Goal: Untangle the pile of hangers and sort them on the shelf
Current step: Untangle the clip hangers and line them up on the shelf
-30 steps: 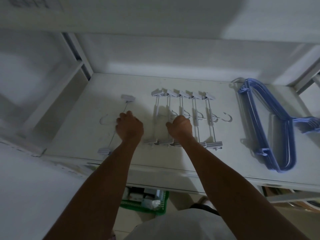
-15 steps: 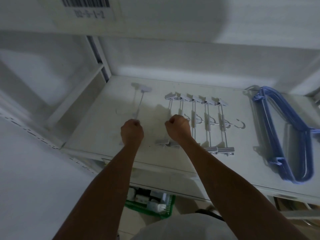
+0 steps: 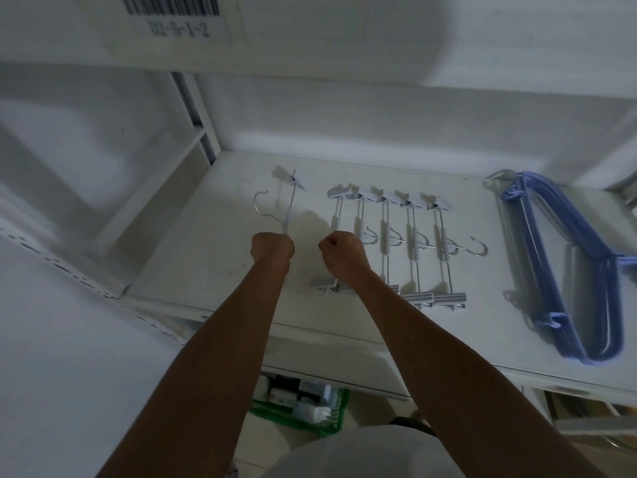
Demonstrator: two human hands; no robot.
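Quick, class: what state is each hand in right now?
Left hand: closed, holding the lone white clip hanger.
Right hand: curled; whether it holds anything cannot be told.

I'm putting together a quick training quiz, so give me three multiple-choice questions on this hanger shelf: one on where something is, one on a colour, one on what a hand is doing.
1. Where on the shelf do the blue hangers lie?
A left end
B middle
C right end

2. What colour is the basket below the shelf?
A green
B red
C yellow

3. What is the left hand doing?
A lying flat
B gripping a white clip hanger
C pointing

Answers: C, they sit at the far right; A, its mesh is green; B, the fingers curl round its bar.
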